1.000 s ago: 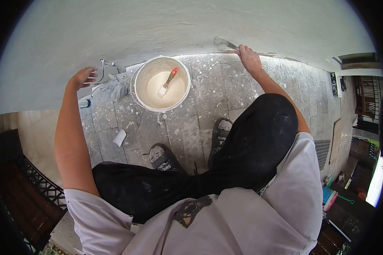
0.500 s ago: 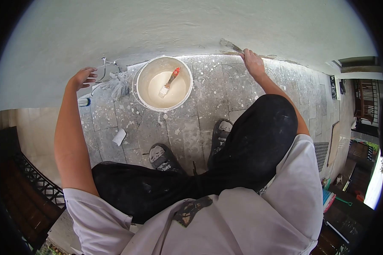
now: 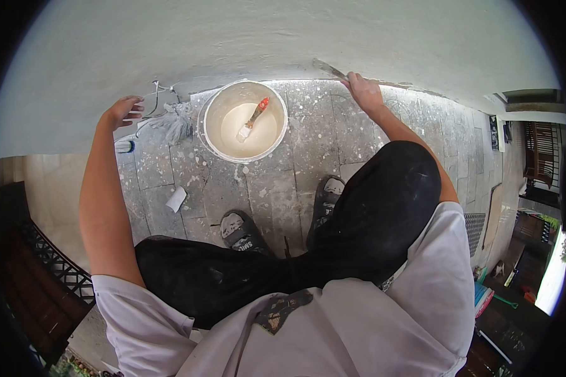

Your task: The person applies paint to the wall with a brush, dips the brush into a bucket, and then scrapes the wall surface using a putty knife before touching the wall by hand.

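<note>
My right hand is closed around the handle of a putty knife, its flat end pointing left against the lower wall, just above the floor line. At the left, my left hand has its fingers apart and holds nothing, close to the wall. White cables come out of the wall beside it. Between my hands stands a white bucket with cream-coloured paint inside. A paintbrush with a red-tipped handle leans in it, bristles in the paint.
Paint spatters cover the grey tile floor. A crumpled plastic bag lies left of the bucket, with a blue-and-white brush nearby. A small white piece rests on the tiles before my sandals. Dark railing stands at far left.
My right hand has slid the putty knife a little to the left along the wall's base. My left hand stays raised near the wall, almost unmoved.
</note>
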A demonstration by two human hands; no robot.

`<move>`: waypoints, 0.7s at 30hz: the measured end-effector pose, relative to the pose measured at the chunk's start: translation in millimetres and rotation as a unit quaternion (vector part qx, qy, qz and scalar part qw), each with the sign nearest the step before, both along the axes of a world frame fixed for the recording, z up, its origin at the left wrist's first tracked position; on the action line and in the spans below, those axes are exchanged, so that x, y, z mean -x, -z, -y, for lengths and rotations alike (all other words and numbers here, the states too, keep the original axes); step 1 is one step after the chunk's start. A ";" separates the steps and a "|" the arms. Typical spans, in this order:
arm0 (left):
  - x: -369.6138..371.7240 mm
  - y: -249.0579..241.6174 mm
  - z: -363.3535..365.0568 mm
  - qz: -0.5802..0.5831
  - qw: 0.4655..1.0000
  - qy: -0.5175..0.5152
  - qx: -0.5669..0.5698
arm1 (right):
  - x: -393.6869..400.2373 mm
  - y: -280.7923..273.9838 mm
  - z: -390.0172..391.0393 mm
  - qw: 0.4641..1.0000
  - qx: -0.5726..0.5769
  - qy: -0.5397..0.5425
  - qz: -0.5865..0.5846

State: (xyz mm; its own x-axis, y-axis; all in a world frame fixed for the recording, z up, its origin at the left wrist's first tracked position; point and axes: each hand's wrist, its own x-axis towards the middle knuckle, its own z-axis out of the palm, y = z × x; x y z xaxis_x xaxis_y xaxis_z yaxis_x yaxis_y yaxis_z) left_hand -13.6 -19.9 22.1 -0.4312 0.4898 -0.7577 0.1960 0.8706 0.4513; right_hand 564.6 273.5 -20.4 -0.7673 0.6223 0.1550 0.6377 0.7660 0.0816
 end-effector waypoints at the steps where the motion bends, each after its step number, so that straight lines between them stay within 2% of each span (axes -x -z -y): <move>1: -0.5 -0.3 -1.6 -0.001 1.000 0.001 0.002 | 9.5 5.3 4.5 1.000 0.008 -0.005 -0.007; 4: -7.0 -2.5 -5.3 -0.004 1.000 0.006 0.003 | 27.1 14.5 12.8 0.999 0.023 -0.016 -0.023; 13: -4.6 -8.6 3.1 -0.012 1.000 -0.009 -0.013 | -9.9 5.0 -9.5 1.000 -0.007 0.006 0.016; 21: -4.8 -5.6 -3.9 -0.004 1.000 0.009 -0.002 | 14.0 7.3 22.0 0.997 0.055 0.056 -0.005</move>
State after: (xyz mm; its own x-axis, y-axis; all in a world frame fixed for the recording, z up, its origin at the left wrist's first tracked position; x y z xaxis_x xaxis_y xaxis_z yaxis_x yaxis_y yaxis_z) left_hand -8.8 -16.1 27.7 -0.4288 0.5003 -0.7522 0.2155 0.8652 0.4527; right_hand 550.5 251.5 -27.6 -0.6909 0.7176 0.0882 0.7200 0.6940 -0.0066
